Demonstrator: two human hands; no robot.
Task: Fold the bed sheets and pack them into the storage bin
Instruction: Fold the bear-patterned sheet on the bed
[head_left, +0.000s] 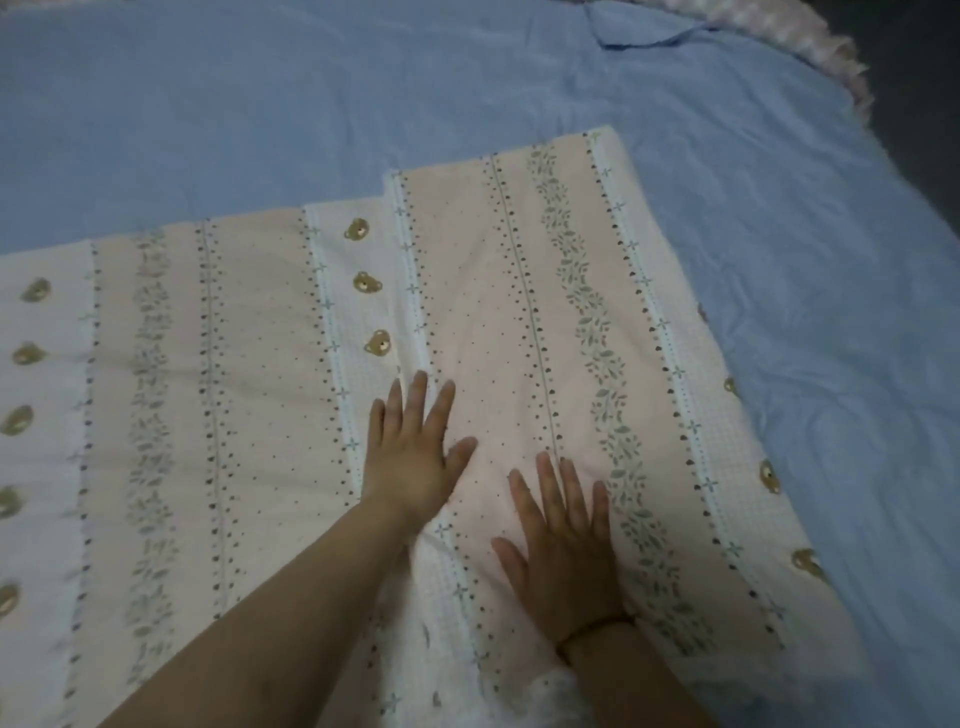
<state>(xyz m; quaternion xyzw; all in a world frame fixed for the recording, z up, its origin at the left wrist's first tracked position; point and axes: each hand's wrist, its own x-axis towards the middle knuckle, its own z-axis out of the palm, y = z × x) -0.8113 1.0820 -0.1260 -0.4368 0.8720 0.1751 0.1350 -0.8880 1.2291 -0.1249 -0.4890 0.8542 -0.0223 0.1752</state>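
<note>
Left grip (415, 457) and right grip (563, 551) press flat on pink sheet (249, 364).

Two hands (left hand (415, 462), right hand (563, 561)), one patterned sheet (260, 364), one blue sheet (311, 104), one wristband (592, 631).

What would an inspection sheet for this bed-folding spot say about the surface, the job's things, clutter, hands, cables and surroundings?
Surface: a bed covered by a blue sheet, lightly creased.
Job's things: patterned pink-and-white sheet lies spread on the blue one, with its right part folded over as a second layer; storage bin not seen.
Clutter: ruffled pink fabric at the bed's far right corner.
Grippers: left hand and right hand lie flat with straight fingers, pressing the folded layer; thin band on the right wrist.
Cables: nothing seen.
Surroundings: dark floor beyond the bed's right edge; the light is dim.
</note>
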